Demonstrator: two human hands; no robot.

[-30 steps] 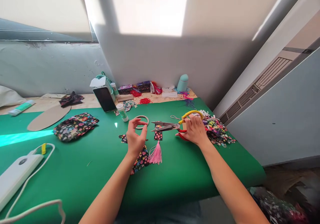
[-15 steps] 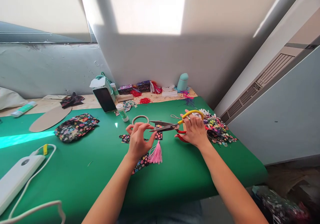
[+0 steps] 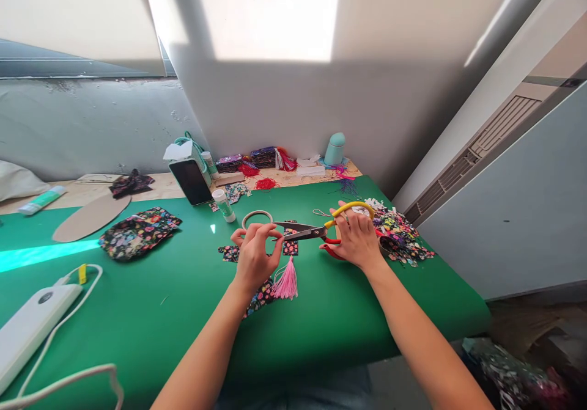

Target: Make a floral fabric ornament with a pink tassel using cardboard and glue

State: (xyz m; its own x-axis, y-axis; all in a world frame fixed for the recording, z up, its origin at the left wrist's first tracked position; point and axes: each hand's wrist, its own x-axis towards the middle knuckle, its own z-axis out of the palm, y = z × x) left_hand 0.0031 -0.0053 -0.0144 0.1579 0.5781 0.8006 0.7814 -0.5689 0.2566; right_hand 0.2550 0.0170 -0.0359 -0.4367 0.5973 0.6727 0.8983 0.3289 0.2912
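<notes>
One pair of scissors (image 3: 315, 233) points left, crosswise.

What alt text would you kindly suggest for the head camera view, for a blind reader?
The right hand holds open scissors by yellow and red handles, and the left hand has its fingertips near the blade ends. Nearby on a green tabletop are a pink tassel, floral fabric pieces, a pale ring and a glue stick.
</notes>
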